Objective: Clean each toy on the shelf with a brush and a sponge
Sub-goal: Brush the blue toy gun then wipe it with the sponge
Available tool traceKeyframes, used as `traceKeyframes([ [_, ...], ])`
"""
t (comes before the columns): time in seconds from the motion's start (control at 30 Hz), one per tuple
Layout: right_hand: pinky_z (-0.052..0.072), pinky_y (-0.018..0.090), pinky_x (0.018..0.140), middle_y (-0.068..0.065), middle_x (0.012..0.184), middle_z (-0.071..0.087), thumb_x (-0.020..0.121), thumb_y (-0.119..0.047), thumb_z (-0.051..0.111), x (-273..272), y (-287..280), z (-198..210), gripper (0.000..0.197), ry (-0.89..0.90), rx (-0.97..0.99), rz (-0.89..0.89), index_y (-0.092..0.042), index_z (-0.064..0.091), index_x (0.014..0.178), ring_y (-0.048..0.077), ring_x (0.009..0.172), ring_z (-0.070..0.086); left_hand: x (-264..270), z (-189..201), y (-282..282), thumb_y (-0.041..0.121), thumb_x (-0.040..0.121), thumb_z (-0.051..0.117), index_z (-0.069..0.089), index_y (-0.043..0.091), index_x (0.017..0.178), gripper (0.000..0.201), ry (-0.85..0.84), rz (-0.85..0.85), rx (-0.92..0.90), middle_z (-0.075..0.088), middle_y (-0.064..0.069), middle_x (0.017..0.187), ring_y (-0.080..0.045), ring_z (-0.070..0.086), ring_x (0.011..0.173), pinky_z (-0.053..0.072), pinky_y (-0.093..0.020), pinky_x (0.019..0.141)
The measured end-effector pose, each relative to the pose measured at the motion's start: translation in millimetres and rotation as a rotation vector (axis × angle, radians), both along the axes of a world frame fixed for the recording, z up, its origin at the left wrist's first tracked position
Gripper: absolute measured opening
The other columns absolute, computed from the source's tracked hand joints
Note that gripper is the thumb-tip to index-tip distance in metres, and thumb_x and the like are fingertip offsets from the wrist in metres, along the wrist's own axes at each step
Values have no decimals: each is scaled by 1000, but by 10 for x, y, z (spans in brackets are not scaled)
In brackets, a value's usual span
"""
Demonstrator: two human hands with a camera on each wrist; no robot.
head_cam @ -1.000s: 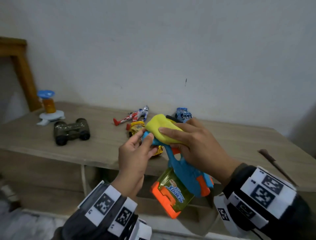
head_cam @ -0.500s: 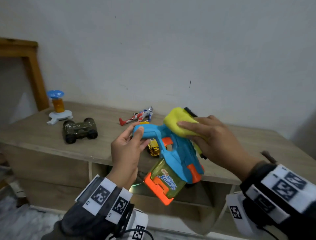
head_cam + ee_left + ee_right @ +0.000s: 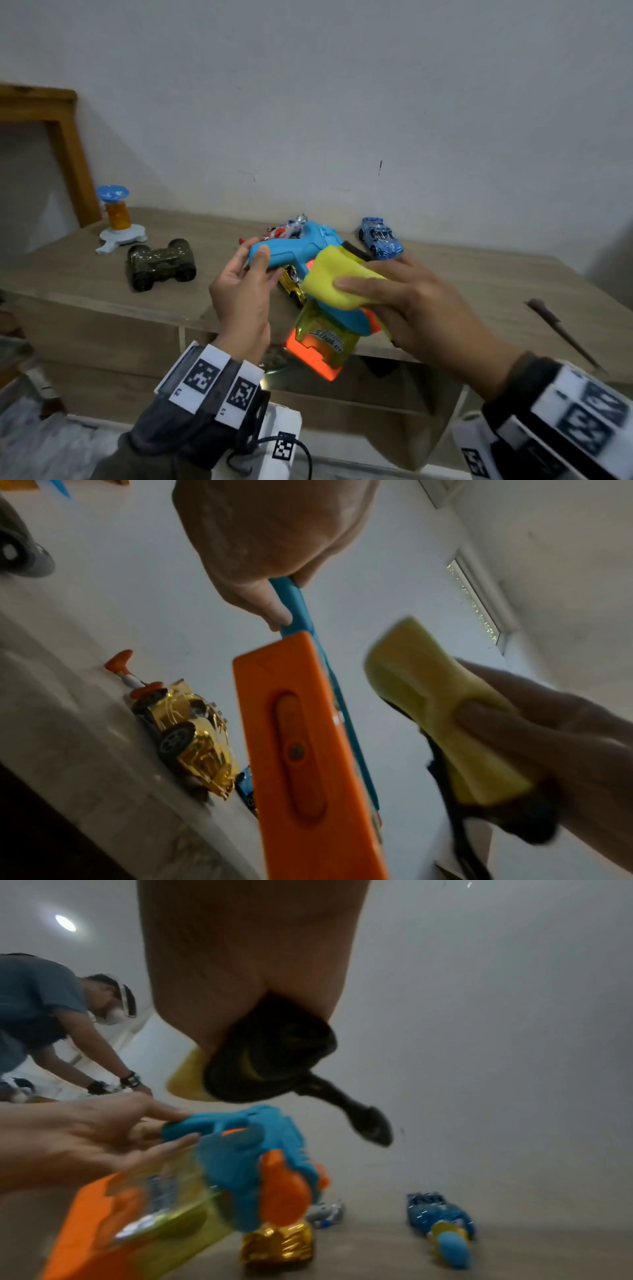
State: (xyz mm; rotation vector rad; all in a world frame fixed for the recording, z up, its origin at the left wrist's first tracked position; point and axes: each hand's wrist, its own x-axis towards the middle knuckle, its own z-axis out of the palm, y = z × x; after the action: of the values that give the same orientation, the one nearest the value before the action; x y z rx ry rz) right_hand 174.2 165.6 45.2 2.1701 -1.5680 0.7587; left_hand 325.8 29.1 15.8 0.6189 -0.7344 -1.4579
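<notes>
A toy water gun (image 3: 291, 245), blue with a yellow-green tank and orange base, is held in the air in front of the shelf (image 3: 85, 284). My left hand (image 3: 239, 294) pinches the end of its blue handle. My right hand (image 3: 411, 305) grips a yellow sponge (image 3: 337, 284) with a dark scrub side and presses it on the gun's body just above the tank. The left wrist view shows the gun's orange base (image 3: 301, 750) and the sponge (image 3: 438, 710) beside it. In the right wrist view the sponge's dark side (image 3: 270, 1053) sits above the gun (image 3: 246, 1150).
On the shelf lie a gold car (image 3: 293, 286), a blue car (image 3: 380, 236), a red-and-silver action figure (image 3: 287, 229), dark binoculars (image 3: 161, 263) and a blue-topped spinner toy (image 3: 116, 219). A brush (image 3: 561, 332) lies at the right end. Another person (image 3: 41, 1001) bends at the far left.
The sponge has slid from the gun's upper end down onto its body above the tank. The left hand has swung the handle up and left.
</notes>
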Motion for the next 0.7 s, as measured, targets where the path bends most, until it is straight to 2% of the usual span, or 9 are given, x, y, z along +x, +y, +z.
traceKeyframes([
  [0.1, 47, 32, 63, -3, 109, 66, 82, -21, 45, 203, -84, -211, 37, 118, 69, 18, -32, 67, 109, 23, 77, 52, -43, 16, -2, 9, 90, 59, 61, 10, 114, 25, -1, -3, 34, 64, -9, 102, -19, 64, 85, 57, -17, 65],
  [0.17, 47, 32, 68, -5, 107, 64, 79, -15, 49, 235, 12, -342, 37, 233, 212, 104, -33, 67, 106, 22, 83, 52, -6, 37, -47, 8, 89, 59, 60, 9, 117, 27, 26, -2, 41, 65, -7, 100, -14, 66, 83, 57, -19, 69],
  [0.23, 39, 18, 80, -10, 106, 63, 75, -11, 62, 187, 166, -386, 35, 314, 324, 217, -33, 68, 102, 11, 93, 45, 49, 40, -97, 7, 89, 59, 59, 7, 119, 31, 35, 15, 37, 65, -4, 98, -10, 66, 84, 58, -21, 71],
  [0.3, 31, 7, 84, -11, 111, 64, 80, -8, 62, 71, 220, -320, 36, 133, 308, 246, -32, 68, 106, 3, 98, 44, 78, 37, -118, 6, 89, 60, 58, 7, 120, 32, 31, 23, 33, 66, -5, 99, -10, 66, 85, 57, -20, 70],
  [0.37, 40, 16, 79, -7, 110, 65, 85, -9, 56, -61, 137, -164, 35, -68, 105, 132, -31, 67, 110, 15, 90, 54, 51, 18, -92, 6, 88, 59, 60, 9, 115, 27, 5, -8, 22, 65, -8, 102, -12, 65, 86, 57, -19, 68],
  [0.47, 37, 20, 72, -3, 107, 66, 81, -13, 59, -126, -114, 61, 36, -134, -170, -117, -28, 66, 112, 20, 79, 49, -85, -14, 101, 3, 88, 58, 60, 11, 115, 28, -70, -90, -24, 64, -8, 102, -9, 64, 84, 56, -17, 69],
  [0.6, 49, 35, 64, 2, 106, 68, 83, -18, 53, 47, -283, -25, 33, -60, -109, -160, -26, 68, 110, 29, 76, 53, -222, -81, 286, 4, 86, 60, 58, 11, 124, 38, -171, -174, -58, 65, -4, 118, -8, 64, 93, 56, -25, 81],
  [0.67, 50, 37, 61, 1, 99, 69, 82, -20, 45, 83, -204, -119, 34, -9, -7, -99, -26, 70, 105, 29, 72, 53, -200, -69, 255, 3, 86, 61, 61, 12, 119, 34, -169, -194, -22, 66, -9, 116, -15, 65, 97, 54, -34, 87],
  [0.7, 51, 38, 62, -1, 98, 69, 81, -18, 44, 69, -141, -156, 36, 32, 78, -43, -27, 71, 102, 28, 73, 54, -167, -52, 225, 3, 87, 60, 62, 11, 117, 32, -153, -201, -1, 67, -10, 112, -15, 66, 93, 56, -31, 84],
])
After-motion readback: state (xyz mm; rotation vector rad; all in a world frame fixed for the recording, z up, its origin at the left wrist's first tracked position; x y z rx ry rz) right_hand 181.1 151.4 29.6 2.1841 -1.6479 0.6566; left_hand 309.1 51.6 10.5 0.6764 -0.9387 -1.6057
